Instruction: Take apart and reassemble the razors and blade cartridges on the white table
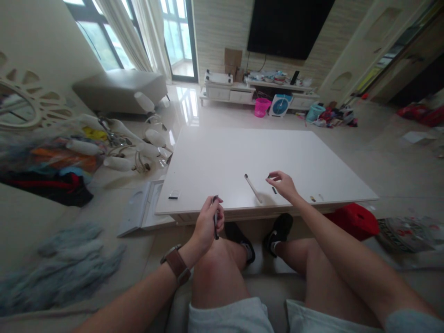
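I sit at a low white table (222,157). My left hand (207,223) hovers over my left knee, closed around a thin dark pen-like stick (215,217). My right hand (282,184) reaches over the table's near part, its fingertips pinched on a small dark piece (269,176). Another small dark piece (274,189) lies just under that hand. A white stick with a dark tip (252,188) lies on the table between my hands.
A small dark-and-white block (174,194) lies near the table's left front corner, and two tiny pieces (315,198) near the right front. A white tray (138,210) and lamp fittings (132,143) lie on the floor left; a red stool (354,219) stands right.
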Motion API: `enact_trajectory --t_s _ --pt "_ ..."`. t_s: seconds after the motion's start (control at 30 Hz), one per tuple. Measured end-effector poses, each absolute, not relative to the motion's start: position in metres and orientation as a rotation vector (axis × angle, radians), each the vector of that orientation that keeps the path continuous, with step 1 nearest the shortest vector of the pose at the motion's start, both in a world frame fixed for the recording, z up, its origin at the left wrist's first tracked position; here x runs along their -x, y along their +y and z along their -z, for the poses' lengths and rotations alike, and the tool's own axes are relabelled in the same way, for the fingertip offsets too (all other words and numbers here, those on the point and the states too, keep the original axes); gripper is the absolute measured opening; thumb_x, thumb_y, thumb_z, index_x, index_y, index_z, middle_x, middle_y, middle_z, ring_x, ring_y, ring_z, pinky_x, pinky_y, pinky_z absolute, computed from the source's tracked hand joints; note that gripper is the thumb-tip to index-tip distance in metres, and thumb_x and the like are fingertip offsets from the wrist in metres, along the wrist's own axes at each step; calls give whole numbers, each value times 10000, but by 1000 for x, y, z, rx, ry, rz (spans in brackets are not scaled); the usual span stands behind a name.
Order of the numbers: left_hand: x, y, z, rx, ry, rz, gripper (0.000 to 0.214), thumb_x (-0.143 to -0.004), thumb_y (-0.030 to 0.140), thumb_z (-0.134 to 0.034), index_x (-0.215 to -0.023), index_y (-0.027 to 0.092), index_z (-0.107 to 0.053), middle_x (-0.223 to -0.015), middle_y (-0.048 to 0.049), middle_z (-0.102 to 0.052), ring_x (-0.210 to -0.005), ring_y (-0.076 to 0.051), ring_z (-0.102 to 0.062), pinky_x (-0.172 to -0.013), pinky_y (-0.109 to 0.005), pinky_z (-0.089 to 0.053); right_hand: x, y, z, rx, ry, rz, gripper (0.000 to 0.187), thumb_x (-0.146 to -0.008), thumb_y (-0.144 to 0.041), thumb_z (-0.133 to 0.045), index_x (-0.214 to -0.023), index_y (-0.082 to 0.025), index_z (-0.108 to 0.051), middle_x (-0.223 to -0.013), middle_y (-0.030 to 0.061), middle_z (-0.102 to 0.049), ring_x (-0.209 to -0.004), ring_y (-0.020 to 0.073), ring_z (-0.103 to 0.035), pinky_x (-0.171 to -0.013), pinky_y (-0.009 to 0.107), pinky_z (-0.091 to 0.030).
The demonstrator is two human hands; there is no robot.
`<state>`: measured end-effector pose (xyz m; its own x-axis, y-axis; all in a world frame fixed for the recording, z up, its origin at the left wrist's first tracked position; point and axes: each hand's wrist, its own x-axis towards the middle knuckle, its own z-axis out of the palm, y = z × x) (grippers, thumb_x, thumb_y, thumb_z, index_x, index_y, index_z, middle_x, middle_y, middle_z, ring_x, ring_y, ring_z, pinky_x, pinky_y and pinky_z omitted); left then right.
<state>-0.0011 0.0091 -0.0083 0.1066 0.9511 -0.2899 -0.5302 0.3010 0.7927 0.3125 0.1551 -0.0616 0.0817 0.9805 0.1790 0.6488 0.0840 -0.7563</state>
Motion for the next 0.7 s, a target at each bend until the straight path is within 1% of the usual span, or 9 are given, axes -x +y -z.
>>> enact_trajectory --t_s 0.07,0.13,0.3,0.4,0.47,0.53,0.6,0.7 --pt "1 9 9 -574 903 -1189 245 -848 412 -618 -945 225 -494 -627 70 -476 -397 -56 -365 -344 -155 -241 -342 154 76 1778 -1846 -441 334 -746 -394 -720 -986 -163 -694 -896 70 -731 -767 188 -671 -731 306 -511" --pt "1 9 9 -568 904 -1188 232 -851 403 -609 -940 219 -499 -621 69 -473 -397 -55 -361 -345 -155 -242 -366 152 91 1928 -1993 -367 316 -777 -379 -687 -1019 -175 -692 -935 67 -736 -806 190 -676 -762 300 -511" --pt "2 8 10 -565 916 -1168 216 -848 384 -607 -921 206 -509 -615 64 -479 -401 -52 -366 -350 -152 -263 -396 147 114 2043 -2112 -357 286 -766 -293 -695 -1039 -209 -715 -1057 75 -728 -956 223 -667 -856 306 -490" --pt "3 8 10 -569 925 -1160 223 -847 393 -607 -924 205 -514 -611 62 -482 -401 -53 -367 -351 -151 -267 -399 148 119 2098 -2125 -335 359 -803 -282 -663 -1154 -213 -691 -1133 104 -706 -1043 245 -646 -919 324 -467" --pt "3 8 11 -576 926 -1155 225 -848 397 -605 -924 206 -515 -600 63 -479 -396 -54 -364 -351 -151 -265 -399 149 121 2116 -2124 -335 450 -823 -285 -649 -1266 -210 -633 -1195 118 -685 -1091 246 -631 -950 323 -454" --pt "3 8 12 -582 921 -1154 230 -843 400 -610 -924 206 -515 -597 62 -482 -394 -55 -363 -352 -153 -268 -397 151 123 2125 -2119 -346 495 -831 -276 -638 -1319 -201 -595 -1243 121 -668 -1114 238 -622 -965 311 -447" --pt "2 9 12 -585 922 -1158 240 -837 405 -617 -925 207 -515 -596 62 -484 -393 -55 -363 -352 -153 -269 -395 153 125 2145 -2101 -360 450 -830 -248 -616 -1276 -185 -625 -1243 117 -673 -1085 224 -637 -945 295 -457" --pt "2 9 12 -587 930 -1156 249 -833 412 -622 -925 208 -515 -585 65 -479 -388 -55 -362 -349 -150 -260 -392 154 127 2195 -2056 -380 357 -820 -223 -583 -1154 -161 -691 -1160 114 -710 -971 210 -676 -860 278 -486"
